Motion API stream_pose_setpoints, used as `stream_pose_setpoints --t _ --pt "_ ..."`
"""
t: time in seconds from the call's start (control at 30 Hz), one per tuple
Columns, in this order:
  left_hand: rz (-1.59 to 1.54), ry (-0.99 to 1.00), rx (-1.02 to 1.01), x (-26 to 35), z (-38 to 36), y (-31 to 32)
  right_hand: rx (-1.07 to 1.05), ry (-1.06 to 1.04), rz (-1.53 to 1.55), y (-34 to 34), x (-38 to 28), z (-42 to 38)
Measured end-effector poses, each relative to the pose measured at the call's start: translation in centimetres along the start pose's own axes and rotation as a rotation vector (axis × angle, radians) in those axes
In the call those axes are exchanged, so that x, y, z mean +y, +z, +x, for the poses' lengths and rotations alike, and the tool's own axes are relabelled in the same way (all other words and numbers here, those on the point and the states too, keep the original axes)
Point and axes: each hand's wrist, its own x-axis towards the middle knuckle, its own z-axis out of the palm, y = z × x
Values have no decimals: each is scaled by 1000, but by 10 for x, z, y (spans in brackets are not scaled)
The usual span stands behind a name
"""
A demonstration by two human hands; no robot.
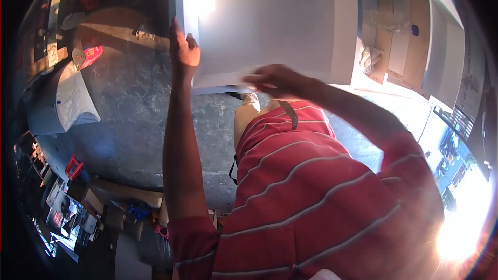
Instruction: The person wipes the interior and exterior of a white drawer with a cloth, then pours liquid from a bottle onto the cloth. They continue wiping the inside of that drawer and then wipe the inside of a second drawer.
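Note:
A large white box-like piece with raised edges lies in front of me, and bright sunlight falls on its far left part. My left hand grips its left edge, the index finger stretched along the outer side and the thumb over the rim. My right hand is over the near edge, fingers drawn together and pointing left. Motion smears its fingertips, and whatever they pinch is too blurred to name.
Wooden boards and a pale panel stand at the right. To the left, a white sack-like thing and a red packet are by the grey floor. A red stool is farther back.

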Motion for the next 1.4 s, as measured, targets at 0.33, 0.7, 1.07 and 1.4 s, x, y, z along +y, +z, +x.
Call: stream_pose_setpoints --t 0.33,0.7,1.07,1.4 --pt "-75 -13 -20 -8 -4 3 -209 374 495 17 89 -45" --pt "97 -30 10 6 -4 3 -773 365 -832 -75 103 -96" --pt "84 104 52 9 -6 2 -590 340 -1521 -120 147 -63" --pt "73 86 106 5 -5 8 -554 424 -912 -114 138 -90"
